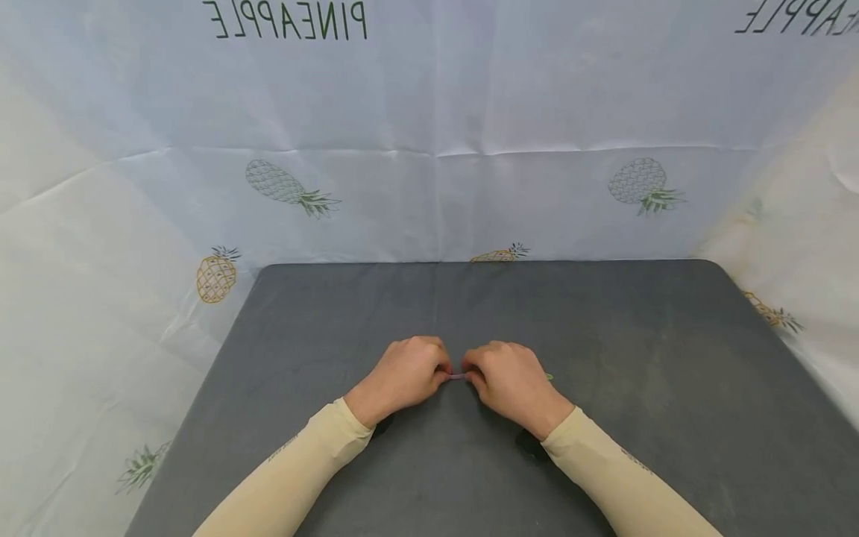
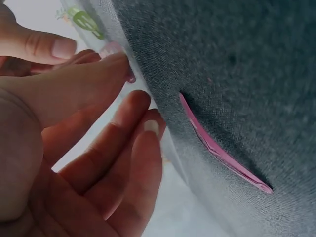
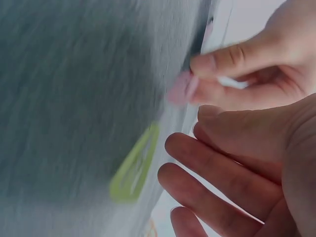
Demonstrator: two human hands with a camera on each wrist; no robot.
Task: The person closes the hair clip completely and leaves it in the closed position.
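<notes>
On the head view I find the left hand [image 1: 406, 373] with thumb and forefinger pinched on a pale pink hair clip [image 1: 457, 377]. The right hand [image 1: 515, 384], fingers partly bent, has its tips just beside the clip; I cannot tell whether it grips too.

The held clip is slim and glossy, one end rounded; it is blurred on my right wrist view.

To the right of the held clip, past the right hand, a yellow-green snap clip [image 3: 129, 165] lies on the grey worktop [image 1: 637, 358]. Only its tip shows on the head view; the right wrist view gives its long, open frame. My left wrist view alone records a second pink clip [image 2: 217, 153], slightly bowed, on the worktop, apart from the held one.

Beyond the held clip hangs a pineapple-printed cloth [image 1: 403, 97], lettered PINEAPPLE in mirror image. Lettering on the cream sleeves [image 1: 288, 477] is illegible.
</notes>
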